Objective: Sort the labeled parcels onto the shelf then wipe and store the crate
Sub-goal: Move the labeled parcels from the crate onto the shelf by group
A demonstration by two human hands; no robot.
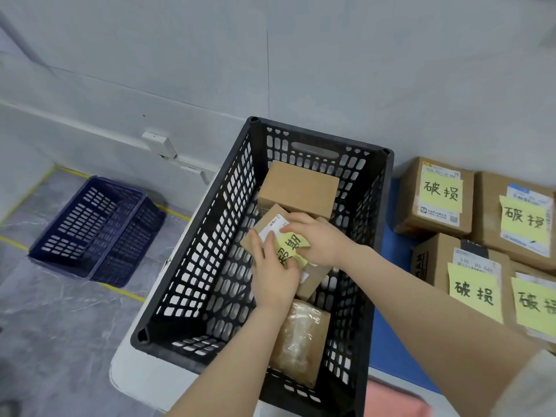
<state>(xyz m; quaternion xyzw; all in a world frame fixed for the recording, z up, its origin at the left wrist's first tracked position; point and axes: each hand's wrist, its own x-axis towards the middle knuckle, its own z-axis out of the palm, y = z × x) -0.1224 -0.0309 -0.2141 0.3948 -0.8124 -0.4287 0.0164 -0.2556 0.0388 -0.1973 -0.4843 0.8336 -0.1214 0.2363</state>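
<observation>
A black perforated crate (207,236) stands on a white surface and holds three parcels. Both hands reach into it. My left hand (275,276) and my right hand (316,239) grip a small cardboard parcel (270,219) with a white label and a yellow handwritten note, tilted in the middle of the crate. Behind it lies a plain brown box (298,189). Nearest to me lies a parcel wrapped in clear plastic (301,338). Several brown parcels with yellow notes (436,197) lie to the right of the crate on a blue surface.
Two stacked dark blue baskets (96,227) sit on the grey floor at the left, near yellow tape lines. A pale wall runs behind everything. A pink cloth (394,400) lies at the bottom right, next to the crate.
</observation>
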